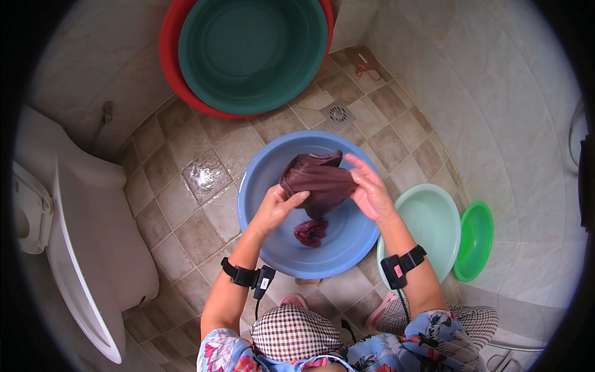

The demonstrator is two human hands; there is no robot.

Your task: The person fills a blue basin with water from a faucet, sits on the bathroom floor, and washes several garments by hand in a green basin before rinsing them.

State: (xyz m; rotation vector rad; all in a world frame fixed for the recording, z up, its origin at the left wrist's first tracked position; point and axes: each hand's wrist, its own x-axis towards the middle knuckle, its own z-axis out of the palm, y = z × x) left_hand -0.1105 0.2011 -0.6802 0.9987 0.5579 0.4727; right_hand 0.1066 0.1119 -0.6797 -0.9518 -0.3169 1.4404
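The cloth [323, 186] hides some of your left hand's [273, 209] fingers, which grip it; your right hand [372, 192] stretches over the tub's [313, 272] right edge, its hold hard to tell.

Both hands [273, 209] hold dark maroon cloth [320, 186] above a blue basin [310, 273].

1. A small white label [264, 284] with dark marks sits on the black box [268, 272] strapped around the left forearm [224, 302]; the marks are too small to make out.
2. A small pinkish label [398, 270] sits on the other black box [388, 265], strapped around the right forearm [425, 290]; its marks are likewise too small to decipher.
3. Nothing legible shows on either label.
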